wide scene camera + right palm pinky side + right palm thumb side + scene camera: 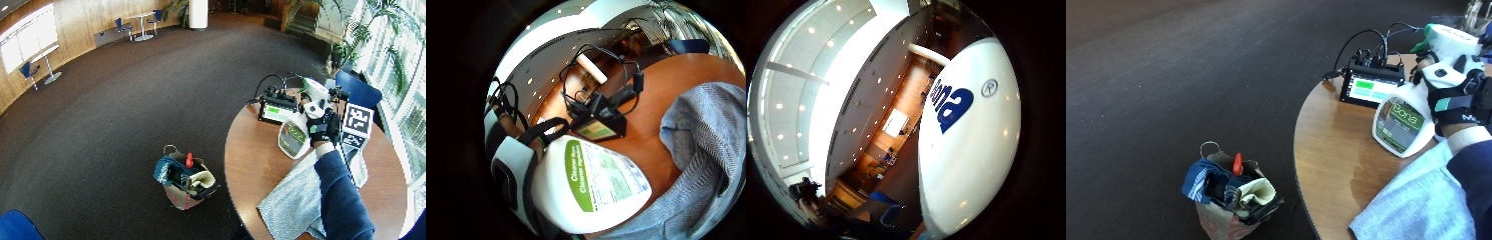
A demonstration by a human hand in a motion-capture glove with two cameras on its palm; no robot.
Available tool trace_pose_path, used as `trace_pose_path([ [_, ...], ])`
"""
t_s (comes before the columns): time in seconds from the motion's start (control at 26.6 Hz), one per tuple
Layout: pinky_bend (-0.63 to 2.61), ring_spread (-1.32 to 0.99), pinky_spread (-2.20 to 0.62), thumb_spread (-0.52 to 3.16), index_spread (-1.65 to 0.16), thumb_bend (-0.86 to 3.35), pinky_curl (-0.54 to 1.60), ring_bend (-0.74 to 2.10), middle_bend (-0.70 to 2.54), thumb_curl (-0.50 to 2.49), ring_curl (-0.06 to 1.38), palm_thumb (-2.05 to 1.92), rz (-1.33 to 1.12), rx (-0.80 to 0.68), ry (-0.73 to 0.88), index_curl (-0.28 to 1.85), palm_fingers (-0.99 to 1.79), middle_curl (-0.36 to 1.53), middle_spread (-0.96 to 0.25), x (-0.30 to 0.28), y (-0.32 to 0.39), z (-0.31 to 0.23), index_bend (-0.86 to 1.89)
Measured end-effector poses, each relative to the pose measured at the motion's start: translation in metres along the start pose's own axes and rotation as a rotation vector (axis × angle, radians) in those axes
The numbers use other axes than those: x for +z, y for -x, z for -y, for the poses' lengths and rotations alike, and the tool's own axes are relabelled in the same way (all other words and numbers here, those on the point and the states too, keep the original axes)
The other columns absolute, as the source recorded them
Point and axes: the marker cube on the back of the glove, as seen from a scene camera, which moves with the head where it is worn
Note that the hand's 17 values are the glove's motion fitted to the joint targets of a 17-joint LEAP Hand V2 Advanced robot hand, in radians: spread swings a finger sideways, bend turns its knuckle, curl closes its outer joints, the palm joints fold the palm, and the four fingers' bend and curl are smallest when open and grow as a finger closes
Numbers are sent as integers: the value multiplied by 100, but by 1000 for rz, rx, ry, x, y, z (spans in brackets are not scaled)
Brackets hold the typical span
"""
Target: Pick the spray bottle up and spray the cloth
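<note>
A white spray bottle (pixel 1402 122) with a green label is lifted above the round wooden table (pixel 1332 145). My gloved right hand (pixel 1455 95) grips it by the neck just under the trigger head. Its body hangs tilted over the table near the grey cloth (pixel 1422 200), which lies spread at the table's near edge. In the little finger side palm view the bottle (pixel 596 187) fills the space close to the palm, with the cloth (pixel 706 150) beside it on the table. The thumb side palm view shows the bottle's white body (pixel 971 135) close up.
A black device with a lit screen (pixel 1371 85) and looped cables (pixel 1362 42) sits on the table beyond the bottle. A paper bag (pixel 1229 197) stuffed with cloths stands on the dark carpet beside the table. A marker board (pixel 356 125) lies to the right of the hand.
</note>
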Motion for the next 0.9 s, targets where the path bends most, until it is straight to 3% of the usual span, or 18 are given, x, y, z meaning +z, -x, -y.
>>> trace_pose_path([
  [0.23, 48, -21, -30, 43, -24, -4, 38, 73, 70, 73, 46, 101, 55, -9, 48, 40, 130, 50, -12, 0, 1, 9, 12],
  [0.41, 50, -21, -29, 46, -23, -3, 39, 74, 71, 72, 46, 101, 23, 67, 129, 37, 128, 50, -12, 4, -37, -18, 8],
  [0.64, 57, -19, -21, 60, -29, -4, 40, 68, 59, 69, 44, 95, -77, 131, 315, 29, 102, 47, -11, 6, -50, -40, 2],
  [0.79, 53, -18, -5, 74, -34, -7, 42, 63, 53, 63, 45, 84, -137, 57, 415, 25, 60, 45, -9, 21, -25, -42, 0],
  [0.9, 54, -15, 6, 80, -37, -9, 41, 58, 47, 58, 43, 74, -159, -21, 460, 22, 46, 43, -8, 21, -5, -43, 3],
])
